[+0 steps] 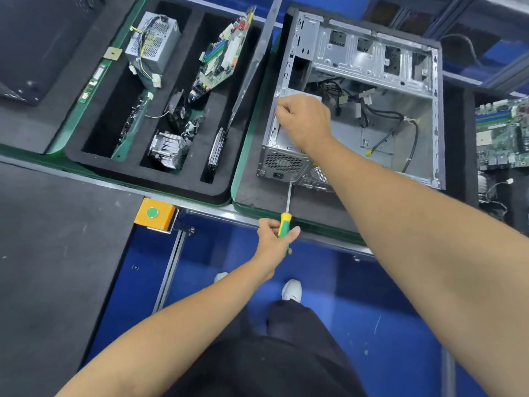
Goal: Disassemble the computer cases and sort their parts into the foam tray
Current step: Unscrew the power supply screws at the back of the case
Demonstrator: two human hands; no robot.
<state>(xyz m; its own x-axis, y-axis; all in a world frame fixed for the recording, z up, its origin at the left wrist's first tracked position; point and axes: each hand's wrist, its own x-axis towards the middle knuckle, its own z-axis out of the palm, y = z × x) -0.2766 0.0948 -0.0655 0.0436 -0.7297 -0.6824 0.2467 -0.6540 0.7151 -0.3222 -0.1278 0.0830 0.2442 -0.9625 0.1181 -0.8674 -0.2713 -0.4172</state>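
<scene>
Stood open-sided near bench edge: computer case (369, 116). Gripped its nine-o'clock rim: right hand (303, 121). Held screwdriver (286, 216) at six o'clock, tip touching case: left hand (273, 239).

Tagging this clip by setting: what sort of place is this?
Likely an electronics dismantling line: an opened case on a conveyor pallet, a foam tray of sorted parts, and a station button box.

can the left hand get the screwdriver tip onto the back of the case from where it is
Probably yes. The left hand grips the screwdriver, its shaft already reaching the case rear by the power supply. Nothing lies between; the right hand is higher up.
</scene>
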